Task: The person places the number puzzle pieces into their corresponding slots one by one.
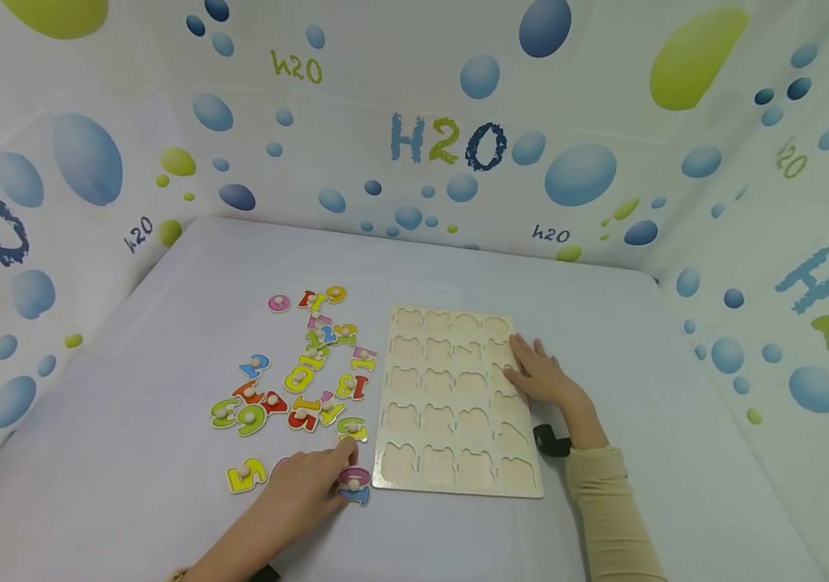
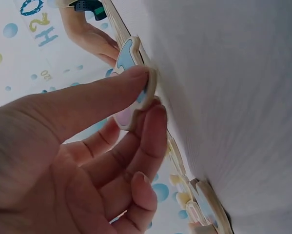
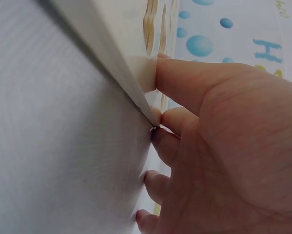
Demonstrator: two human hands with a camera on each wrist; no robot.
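Observation:
My left hand [image 1: 301,487] is low in the head view, just left of the board's lower left corner. Its thumb and fingers pinch a pink-and-blue number piece [image 1: 354,478], a flat wooden shape with a knob. In the left wrist view the thumb presses one face of the number piece [image 2: 126,54] while the fingers lie behind it. A pale wooden puzzle board [image 1: 414,396] with number-shaped recesses lies flat on the table. My right hand [image 1: 541,376] rests on its right edge, thumb over the board and fingers spread along the side.
Loose coloured number pieces with knobs lie left of the board, several overlapping, among them a yellow 5 [image 1: 243,478] and a red-and-yellow 15 [image 1: 303,414]. A white cloth [image 1: 167,364] covers the table. Patterned curtains [image 1: 356,105] rise behind and at both sides.

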